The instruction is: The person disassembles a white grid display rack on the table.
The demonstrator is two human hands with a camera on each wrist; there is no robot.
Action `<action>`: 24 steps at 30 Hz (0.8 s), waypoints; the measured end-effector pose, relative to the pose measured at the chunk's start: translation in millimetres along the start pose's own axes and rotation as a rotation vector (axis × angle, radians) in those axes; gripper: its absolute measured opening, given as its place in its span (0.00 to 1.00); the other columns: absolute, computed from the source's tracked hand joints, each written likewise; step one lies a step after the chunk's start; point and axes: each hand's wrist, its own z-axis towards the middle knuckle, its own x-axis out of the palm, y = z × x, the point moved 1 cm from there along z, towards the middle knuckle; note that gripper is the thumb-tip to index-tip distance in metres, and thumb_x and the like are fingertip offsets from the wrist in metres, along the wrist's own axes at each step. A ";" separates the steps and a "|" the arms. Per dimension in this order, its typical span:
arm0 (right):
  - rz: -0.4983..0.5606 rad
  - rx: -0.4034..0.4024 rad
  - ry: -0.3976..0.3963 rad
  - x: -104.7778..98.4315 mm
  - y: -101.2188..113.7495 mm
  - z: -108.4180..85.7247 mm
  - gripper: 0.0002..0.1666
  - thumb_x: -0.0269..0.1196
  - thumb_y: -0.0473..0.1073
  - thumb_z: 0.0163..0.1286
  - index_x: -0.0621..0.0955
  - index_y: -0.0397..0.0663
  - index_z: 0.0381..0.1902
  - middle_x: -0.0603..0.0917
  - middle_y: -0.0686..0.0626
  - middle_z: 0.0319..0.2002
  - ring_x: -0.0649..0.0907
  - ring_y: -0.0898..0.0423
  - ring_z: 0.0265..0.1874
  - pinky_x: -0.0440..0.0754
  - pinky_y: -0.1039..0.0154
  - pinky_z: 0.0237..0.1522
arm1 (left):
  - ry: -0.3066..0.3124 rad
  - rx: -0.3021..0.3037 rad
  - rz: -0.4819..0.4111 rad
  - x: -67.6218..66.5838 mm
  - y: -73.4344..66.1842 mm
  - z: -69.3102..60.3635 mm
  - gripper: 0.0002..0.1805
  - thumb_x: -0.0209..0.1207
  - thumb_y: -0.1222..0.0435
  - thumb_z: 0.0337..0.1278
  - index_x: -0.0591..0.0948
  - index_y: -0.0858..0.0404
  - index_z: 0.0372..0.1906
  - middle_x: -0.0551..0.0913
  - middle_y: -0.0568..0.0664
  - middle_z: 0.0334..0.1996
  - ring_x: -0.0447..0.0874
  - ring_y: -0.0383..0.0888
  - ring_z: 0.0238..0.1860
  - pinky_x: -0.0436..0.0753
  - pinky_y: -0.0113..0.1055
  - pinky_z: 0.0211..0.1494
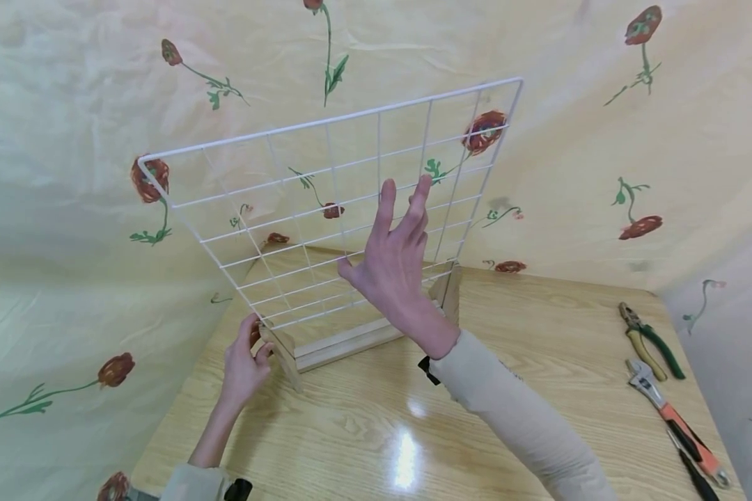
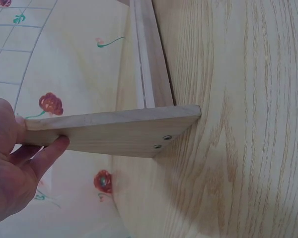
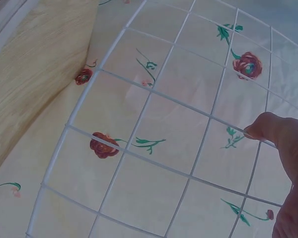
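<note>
A white wire grid panel (image 1: 329, 122) leans at a slant above a wooden stand, its lower edge close to the stand's two side boards. With thumb and fingers, my left hand (image 1: 243, 363) grips the upper end of the left side board (image 2: 109, 126), which has two screw heads on its outer face. My right hand (image 1: 396, 271) lies against the middle of the grid, fingers spread and mostly straight. In the right wrist view its thumb (image 3: 268, 126) touches a wire. A wooden crossbar (image 1: 351, 344) joins the side boards. My right forearm partly hides the right side board (image 1: 452, 296).
Pliers (image 1: 652, 341) with green and yellow handles lie on the wooden table (image 1: 539, 327) at the right. Nearer me are an orange-handled adjustable wrench (image 1: 673, 417) and a black-handled screwdriver (image 1: 695, 473). A flowered cloth (image 1: 413, 42) hangs behind the table.
</note>
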 end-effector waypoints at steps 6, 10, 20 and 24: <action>0.001 -0.016 -0.033 -7.9 1.7 7.1 0.89 0.81 0.53 0.35 0.31 0.52 0.78 0.39 0.21 0.71 0.65 0.30 0.61 0.80 0.42 0.38 | -0.011 0.026 0.008 1.5 0.6 0.1 0.34 0.56 0.94 0.45 0.69 0.74 0.61 0.77 0.77 0.48 0.77 0.77 0.51 0.85 0.50 0.43; 0.013 -0.032 -0.062 -13.4 3.7 11.6 0.90 0.82 0.52 0.34 0.31 0.53 0.79 0.40 0.21 0.71 0.66 0.29 0.60 0.79 0.43 0.38 | -0.018 0.033 0.013 2.2 1.1 0.0 0.34 0.56 0.94 0.44 0.69 0.74 0.61 0.78 0.75 0.47 0.78 0.76 0.51 0.85 0.50 0.43; 0.014 -0.045 -0.105 -29.2 2.6 17.3 0.86 0.83 0.54 0.35 0.38 0.48 0.78 0.41 0.21 0.71 0.66 0.30 0.61 0.79 0.41 0.46 | -0.023 0.031 0.028 1.7 1.7 0.1 0.34 0.57 0.93 0.45 0.69 0.73 0.60 0.79 0.74 0.47 0.78 0.75 0.51 0.85 0.53 0.42; 0.012 -0.039 -0.095 -35.2 -2.2 17.3 0.83 0.83 0.55 0.35 0.42 0.43 0.76 0.40 0.21 0.71 0.65 0.31 0.61 0.78 0.39 0.50 | -0.019 0.025 0.037 1.6 2.0 -0.3 0.33 0.58 0.93 0.45 0.69 0.73 0.60 0.79 0.74 0.48 0.78 0.74 0.51 0.85 0.55 0.44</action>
